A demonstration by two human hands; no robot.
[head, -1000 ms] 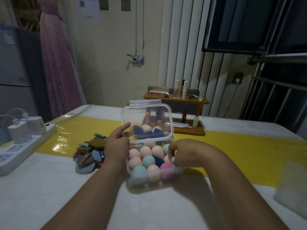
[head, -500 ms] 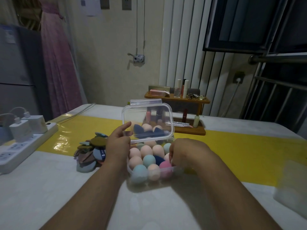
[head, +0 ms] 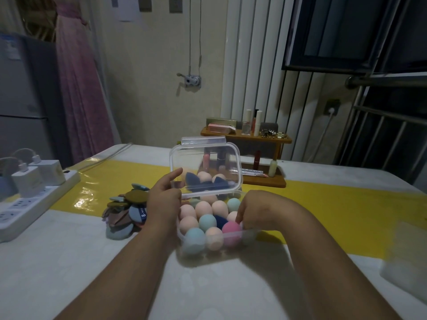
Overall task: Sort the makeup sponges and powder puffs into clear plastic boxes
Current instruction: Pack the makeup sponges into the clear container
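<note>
Sponges pack the box beneath my right hand, its curled fingers' grip hidden, while my left hand pinches the lid up for access.

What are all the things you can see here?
clear plastic box: one, see-through, open, middle of the table.
clear hinged lid: one, see-through, standing up at the box's back.
egg-shaped makeup sponges: over ten, peach, teal, navy, pink, inside the box.
flat round powder puffs: a pile, blue, brown, olive, left of the box.
white power strip: one, white, table's left edge, chargers plugged in.
wooden cosmetics shelf: one, brown, table's far side.
pink dress: one, pink, hanging back left.
left hand: one, holding the lid's left edge.
right hand: one, fingers curled into the box's right side.
</note>
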